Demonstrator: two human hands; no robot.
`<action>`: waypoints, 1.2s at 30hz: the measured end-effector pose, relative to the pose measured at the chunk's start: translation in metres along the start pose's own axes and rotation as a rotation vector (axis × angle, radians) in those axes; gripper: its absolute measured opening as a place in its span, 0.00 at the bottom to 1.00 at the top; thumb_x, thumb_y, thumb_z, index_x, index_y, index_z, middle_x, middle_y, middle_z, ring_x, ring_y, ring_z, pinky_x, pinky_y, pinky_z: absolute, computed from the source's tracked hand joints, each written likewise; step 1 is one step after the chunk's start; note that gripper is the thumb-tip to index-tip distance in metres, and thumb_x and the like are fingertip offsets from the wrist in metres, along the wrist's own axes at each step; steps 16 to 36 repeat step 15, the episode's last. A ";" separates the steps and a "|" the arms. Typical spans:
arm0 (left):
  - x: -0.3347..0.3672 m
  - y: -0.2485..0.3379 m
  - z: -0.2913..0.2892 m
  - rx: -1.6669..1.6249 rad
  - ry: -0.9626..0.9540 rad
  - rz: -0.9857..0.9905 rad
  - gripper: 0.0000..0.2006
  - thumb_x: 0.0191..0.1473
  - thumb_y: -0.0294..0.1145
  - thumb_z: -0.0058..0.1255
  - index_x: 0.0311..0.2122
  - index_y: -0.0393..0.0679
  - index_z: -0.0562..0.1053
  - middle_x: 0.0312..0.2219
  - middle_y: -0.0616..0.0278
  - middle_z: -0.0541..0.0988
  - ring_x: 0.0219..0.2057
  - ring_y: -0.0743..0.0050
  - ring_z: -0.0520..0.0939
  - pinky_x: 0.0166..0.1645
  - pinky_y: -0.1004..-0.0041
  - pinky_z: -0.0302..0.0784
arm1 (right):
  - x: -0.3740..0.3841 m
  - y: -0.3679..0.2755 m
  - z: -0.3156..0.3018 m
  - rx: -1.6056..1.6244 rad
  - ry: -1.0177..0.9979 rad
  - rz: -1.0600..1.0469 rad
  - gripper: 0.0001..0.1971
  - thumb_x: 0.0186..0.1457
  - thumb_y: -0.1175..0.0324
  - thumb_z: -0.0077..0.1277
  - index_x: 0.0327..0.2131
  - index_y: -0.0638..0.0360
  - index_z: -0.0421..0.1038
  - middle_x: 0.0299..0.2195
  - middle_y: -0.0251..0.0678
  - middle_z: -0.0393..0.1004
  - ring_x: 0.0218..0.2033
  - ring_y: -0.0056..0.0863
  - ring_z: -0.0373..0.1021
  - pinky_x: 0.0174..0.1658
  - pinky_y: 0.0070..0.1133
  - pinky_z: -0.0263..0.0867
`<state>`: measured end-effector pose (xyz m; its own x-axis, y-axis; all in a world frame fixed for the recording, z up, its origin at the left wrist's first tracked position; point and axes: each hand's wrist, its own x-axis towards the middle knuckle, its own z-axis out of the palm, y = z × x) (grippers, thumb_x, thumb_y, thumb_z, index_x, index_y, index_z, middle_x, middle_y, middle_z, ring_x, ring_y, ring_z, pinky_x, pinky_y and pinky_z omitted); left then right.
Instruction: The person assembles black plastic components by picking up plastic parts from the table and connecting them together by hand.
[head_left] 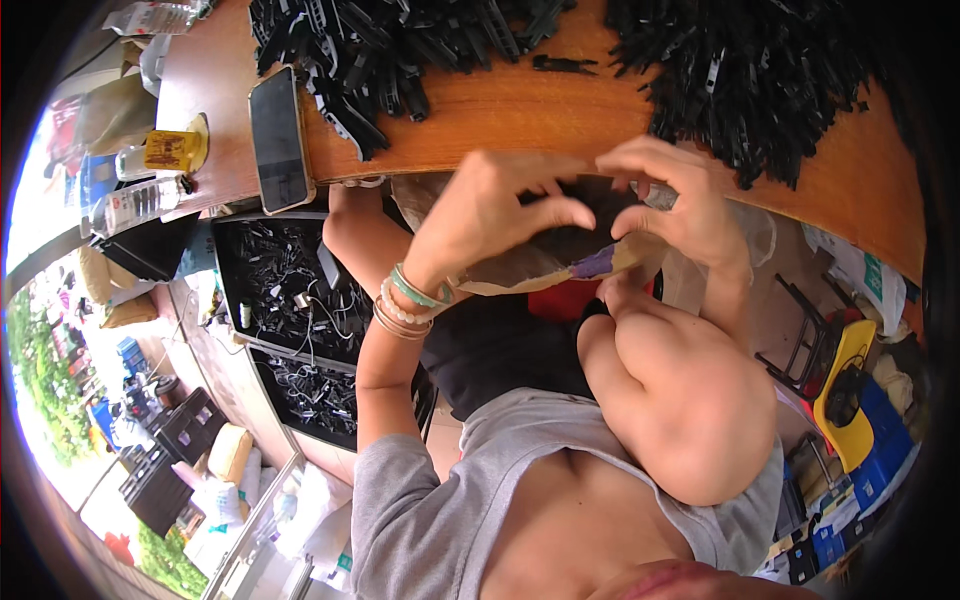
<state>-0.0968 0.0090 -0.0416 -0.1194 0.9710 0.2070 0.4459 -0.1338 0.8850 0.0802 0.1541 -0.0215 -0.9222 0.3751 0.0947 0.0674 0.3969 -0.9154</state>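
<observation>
Both hands hover at the table's near edge, over the mouth of a brown bag [510, 275] with a dark inside and a purple patch on its rim. My left hand [510, 205], with bracelets [408, 298] at its wrist, has thumb and fingers apart and nothing visible between them. Facing it, my right hand [680, 195] curves its fingers, the thumb set apart; I see nothing held there. Beyond the hands lie two heaps of thin black plastic parts, a left heap [400, 50] and a right heap [740, 80]. A single black part [565, 65] rests between the heaps.
A phone [279, 140] lies on the wooden table [480, 110] at the left, near a yellow container [172, 150]. Below stand black crates [290, 290] of small dark parts and cables. My raised knee [700, 410] is close under the right arm. A yellow stool [845, 400] stands far right.
</observation>
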 end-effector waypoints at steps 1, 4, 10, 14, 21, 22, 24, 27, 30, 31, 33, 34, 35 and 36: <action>0.006 0.001 -0.012 0.131 0.075 -0.026 0.14 0.47 0.23 0.59 0.42 0.39 0.77 0.27 0.56 0.81 0.22 0.68 0.81 0.31 0.75 0.77 | 0.006 0.001 0.001 -0.002 0.003 -0.008 0.13 0.43 0.79 0.60 0.35 0.65 0.74 0.31 0.35 0.74 0.27 0.27 0.69 0.31 0.21 0.65; 0.041 -0.008 -0.032 0.685 0.359 -0.029 0.16 0.45 0.22 0.57 0.43 0.41 0.76 0.35 0.57 0.79 0.29 0.64 0.80 0.37 0.70 0.76 | 0.043 0.025 0.009 -0.454 0.354 -0.316 0.09 0.44 0.75 0.60 0.32 0.63 0.75 0.33 0.35 0.73 0.34 0.31 0.69 0.36 0.25 0.65; 0.079 -0.035 -0.047 1.156 0.202 0.395 0.16 0.39 0.22 0.54 0.39 0.40 0.74 0.46 0.57 0.73 0.49 0.60 0.72 0.48 0.64 0.69 | 0.069 0.036 0.018 -0.931 0.362 -0.344 0.07 0.45 0.74 0.57 0.31 0.60 0.76 0.33 0.31 0.71 0.39 0.30 0.64 0.42 0.27 0.60; 0.074 -0.045 -0.039 0.769 0.425 0.470 0.13 0.41 0.19 0.57 0.36 0.39 0.76 0.39 0.57 0.78 0.44 0.60 0.77 0.50 0.67 0.71 | 0.045 0.038 0.018 -0.554 0.383 -0.243 0.08 0.47 0.75 0.56 0.34 0.56 0.76 0.36 0.30 0.73 0.45 0.31 0.64 0.47 0.29 0.59; 0.072 -0.047 -0.037 0.762 0.417 0.465 0.13 0.41 0.19 0.57 0.36 0.39 0.76 0.39 0.57 0.78 0.44 0.60 0.77 0.50 0.67 0.71 | 0.032 0.039 0.016 -0.225 0.361 -0.133 0.10 0.48 0.76 0.55 0.37 0.54 0.76 0.39 0.30 0.74 0.48 0.31 0.64 0.52 0.30 0.59; 0.072 -0.047 -0.037 0.762 0.417 0.465 0.13 0.41 0.19 0.57 0.36 0.39 0.76 0.39 0.57 0.78 0.44 0.60 0.77 0.50 0.67 0.71 | 0.032 0.039 0.016 -0.225 0.361 -0.133 0.10 0.48 0.76 0.55 0.37 0.54 0.76 0.39 0.30 0.74 0.48 0.31 0.64 0.52 0.30 0.59; 0.072 -0.047 -0.037 0.762 0.417 0.465 0.13 0.41 0.19 0.57 0.36 0.39 0.76 0.39 0.57 0.78 0.44 0.60 0.77 0.50 0.67 0.71 | 0.032 0.039 0.016 -0.225 0.361 -0.133 0.10 0.48 0.76 0.55 0.37 0.54 0.76 0.39 0.30 0.74 0.48 0.31 0.64 0.52 0.30 0.59; 0.072 -0.047 -0.037 0.762 0.417 0.465 0.13 0.41 0.19 0.57 0.36 0.39 0.76 0.39 0.57 0.78 0.44 0.60 0.77 0.50 0.67 0.71 | 0.032 0.039 0.016 -0.225 0.361 -0.133 0.10 0.48 0.76 0.55 0.37 0.54 0.76 0.39 0.30 0.74 0.48 0.31 0.64 0.52 0.30 0.59; 0.072 -0.047 -0.037 0.762 0.417 0.465 0.13 0.41 0.19 0.57 0.36 0.39 0.76 0.39 0.57 0.78 0.44 0.60 0.77 0.50 0.67 0.71 | 0.032 0.039 0.016 -0.225 0.361 -0.133 0.10 0.48 0.76 0.55 0.37 0.54 0.76 0.39 0.30 0.74 0.48 0.31 0.64 0.52 0.30 0.59; 0.072 -0.047 -0.037 0.762 0.417 0.465 0.13 0.41 0.19 0.57 0.36 0.39 0.76 0.39 0.57 0.78 0.44 0.60 0.77 0.50 0.67 0.71 | 0.032 0.039 0.016 -0.225 0.361 -0.133 0.10 0.48 0.76 0.55 0.37 0.54 0.76 0.39 0.30 0.74 0.48 0.31 0.64 0.52 0.30 0.59; 0.072 -0.047 -0.037 0.762 0.417 0.465 0.13 0.41 0.19 0.57 0.36 0.39 0.76 0.39 0.57 0.78 0.44 0.60 0.77 0.50 0.67 0.71 | 0.032 0.039 0.016 -0.225 0.361 -0.133 0.10 0.48 0.76 0.55 0.37 0.54 0.76 0.39 0.30 0.74 0.48 0.31 0.64 0.52 0.30 0.59; 0.072 -0.047 -0.037 0.762 0.417 0.465 0.13 0.41 0.19 0.57 0.36 0.39 0.76 0.39 0.57 0.78 0.44 0.60 0.77 0.50 0.67 0.71 | 0.032 0.039 0.016 -0.225 0.361 -0.133 0.10 0.48 0.76 0.55 0.37 0.54 0.76 0.39 0.30 0.74 0.48 0.31 0.64 0.52 0.30 0.59; 0.072 -0.047 -0.037 0.762 0.417 0.465 0.13 0.41 0.19 0.57 0.36 0.39 0.76 0.39 0.57 0.78 0.44 0.60 0.77 0.50 0.67 0.71 | 0.032 0.039 0.016 -0.225 0.361 -0.133 0.10 0.48 0.76 0.55 0.37 0.54 0.76 0.39 0.30 0.74 0.48 0.31 0.64 0.52 0.30 0.59; 0.072 -0.047 -0.037 0.762 0.417 0.465 0.13 0.41 0.19 0.57 0.36 0.39 0.76 0.39 0.57 0.78 0.44 0.60 0.77 0.50 0.67 0.71 | 0.032 0.039 0.016 -0.225 0.361 -0.133 0.10 0.48 0.76 0.55 0.37 0.54 0.76 0.39 0.30 0.74 0.48 0.31 0.64 0.52 0.30 0.59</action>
